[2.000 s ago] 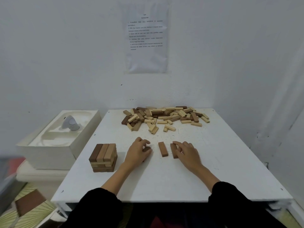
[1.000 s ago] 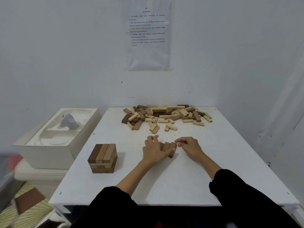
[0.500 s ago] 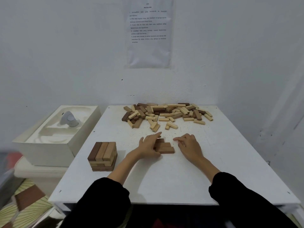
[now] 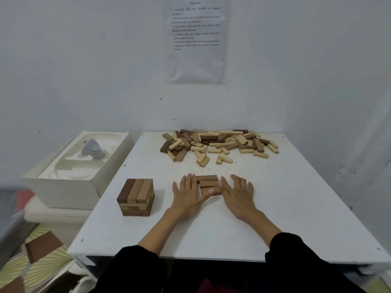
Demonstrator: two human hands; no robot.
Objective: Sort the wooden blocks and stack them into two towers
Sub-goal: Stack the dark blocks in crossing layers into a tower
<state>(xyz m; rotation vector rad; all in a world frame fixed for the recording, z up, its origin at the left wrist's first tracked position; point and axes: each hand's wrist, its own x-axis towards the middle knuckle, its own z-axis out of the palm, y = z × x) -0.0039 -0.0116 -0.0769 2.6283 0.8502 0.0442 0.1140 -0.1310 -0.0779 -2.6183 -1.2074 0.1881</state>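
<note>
At the far left a white box holds a small grey object. Beside it on the white worktop stands a short tower of brown and tan blocks in crossed layers. Near the middle, the left hand and right hand lie flat with fingers straight, gripping nothing and pressing the two ends of three brown blocks lying side by side. Behind them a loose pile of light and dark blocks lines the far edge, and a printed sheet on the wall above has numbered lines too blurred to read.
</note>
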